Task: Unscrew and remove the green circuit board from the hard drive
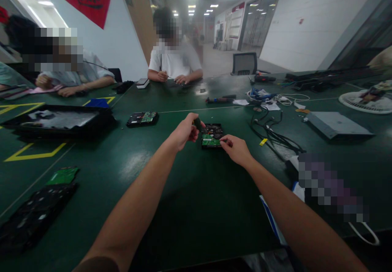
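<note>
A black hard drive [213,132] with a green circuit board [210,141] lies on the dark green table [196,198] in front of me. My left hand [185,132] is closed round the dark handle of a screwdriver [198,123], held over the drive's left side. My right hand [235,148] rests at the drive's right edge, fingers pinched against it.
A second hard drive [142,119] lies further left, beside a black tray [58,121]. More drives [33,217] and a loose green board [63,176] sit near left. Cables [272,135] and a grey box [337,125] lie right. Two people sit across the table.
</note>
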### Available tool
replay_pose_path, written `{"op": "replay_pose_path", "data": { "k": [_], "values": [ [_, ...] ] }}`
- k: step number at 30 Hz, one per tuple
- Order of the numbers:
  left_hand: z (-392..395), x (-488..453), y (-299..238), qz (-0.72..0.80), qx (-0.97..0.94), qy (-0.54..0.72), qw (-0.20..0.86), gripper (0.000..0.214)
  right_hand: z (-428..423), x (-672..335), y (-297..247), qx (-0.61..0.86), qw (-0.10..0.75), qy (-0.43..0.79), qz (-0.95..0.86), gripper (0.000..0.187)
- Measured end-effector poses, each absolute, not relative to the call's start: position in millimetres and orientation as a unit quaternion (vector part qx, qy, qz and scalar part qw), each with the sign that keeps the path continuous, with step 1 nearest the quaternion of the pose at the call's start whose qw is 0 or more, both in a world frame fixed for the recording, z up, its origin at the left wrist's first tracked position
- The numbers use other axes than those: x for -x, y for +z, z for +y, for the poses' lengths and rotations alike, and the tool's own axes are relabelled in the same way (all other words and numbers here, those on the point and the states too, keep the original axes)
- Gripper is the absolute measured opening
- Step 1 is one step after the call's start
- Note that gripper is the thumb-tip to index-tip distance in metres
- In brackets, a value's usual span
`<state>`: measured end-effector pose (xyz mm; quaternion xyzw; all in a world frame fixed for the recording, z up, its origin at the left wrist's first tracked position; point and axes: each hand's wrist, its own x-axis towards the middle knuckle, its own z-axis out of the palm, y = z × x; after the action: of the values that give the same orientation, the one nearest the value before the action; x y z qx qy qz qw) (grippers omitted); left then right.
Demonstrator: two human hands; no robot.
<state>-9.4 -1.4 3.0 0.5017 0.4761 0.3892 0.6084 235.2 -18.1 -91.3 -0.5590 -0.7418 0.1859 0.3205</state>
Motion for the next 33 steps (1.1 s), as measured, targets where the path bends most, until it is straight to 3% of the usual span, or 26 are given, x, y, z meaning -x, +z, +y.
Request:
{"op": "replay_pose_path", "data": {
  "k": [10, 20, 33],
  "values": [
    [-6, 6, 8, 0.495, -0.484, 0.375, 0.616, 0.035, -18, -235, -91, 0.565, 0.315, 0.196, -0.737, 0.021],
    [-11, 10, 16, 0.449, -0.481, 0.299, 0.691, 0.043, -18, -235, -92, 0.567, 0.318, 0.196, -0.734, 0.021],
    [-9, 11, 17, 0.532, -0.531, 0.364, 0.550, 0.033, -18, -235, -90, 0.567, 0.312, 0.188, -0.739, 0.020]
  ]
}}
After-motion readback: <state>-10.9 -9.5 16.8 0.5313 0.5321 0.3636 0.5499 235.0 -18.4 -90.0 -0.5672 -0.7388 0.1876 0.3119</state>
